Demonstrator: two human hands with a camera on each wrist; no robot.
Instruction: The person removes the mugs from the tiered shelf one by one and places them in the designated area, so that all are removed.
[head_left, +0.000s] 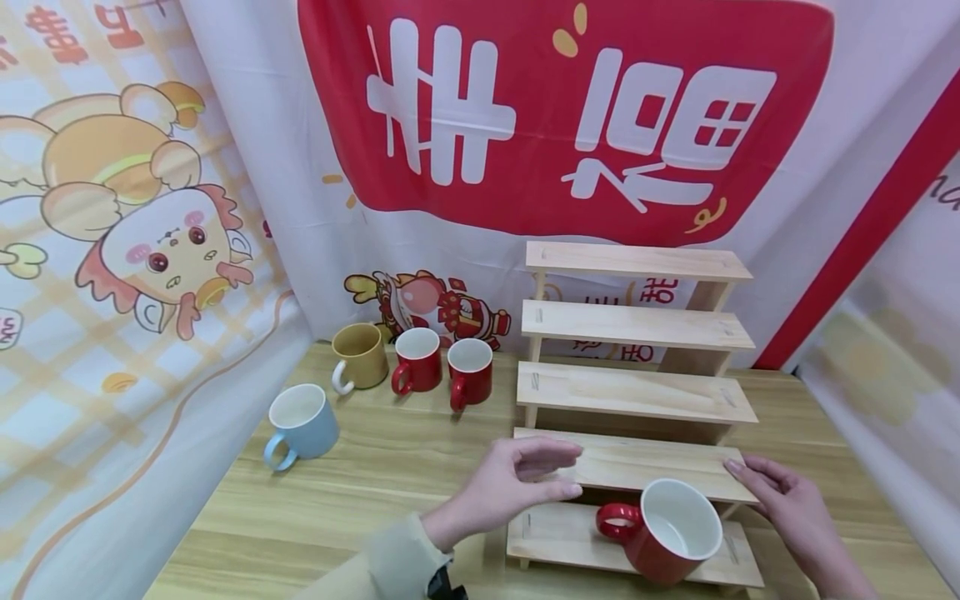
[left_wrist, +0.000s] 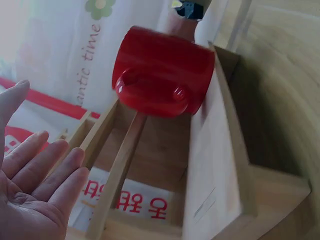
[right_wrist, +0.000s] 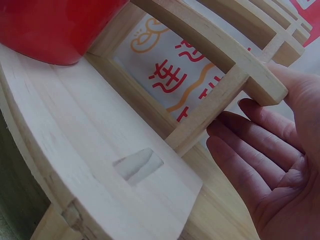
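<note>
A red mug (head_left: 663, 533) with a white inside stands on the lowest step of a tiered wooden display rack (head_left: 637, 392), its handle to the left. Left of the rack's lower steps, my left hand (head_left: 510, 483) has its fingers extended and holds nothing. The left wrist view shows that palm (left_wrist: 37, 190) apart from the mug (left_wrist: 160, 72). At the right end of the second step, my right hand (head_left: 791, 504) holds the rack, thumb over the board and fingers by its post. In the right wrist view, the fingers (right_wrist: 255, 145) reach under the board end.
Behind and to the left on the wooden table (head_left: 360, 500) stand a light blue mug (head_left: 303, 423), a tan mug (head_left: 362, 357) with a white handle, and two red mugs (head_left: 418, 360). Printed cloths (head_left: 247, 75) hang at the back and sides.
</note>
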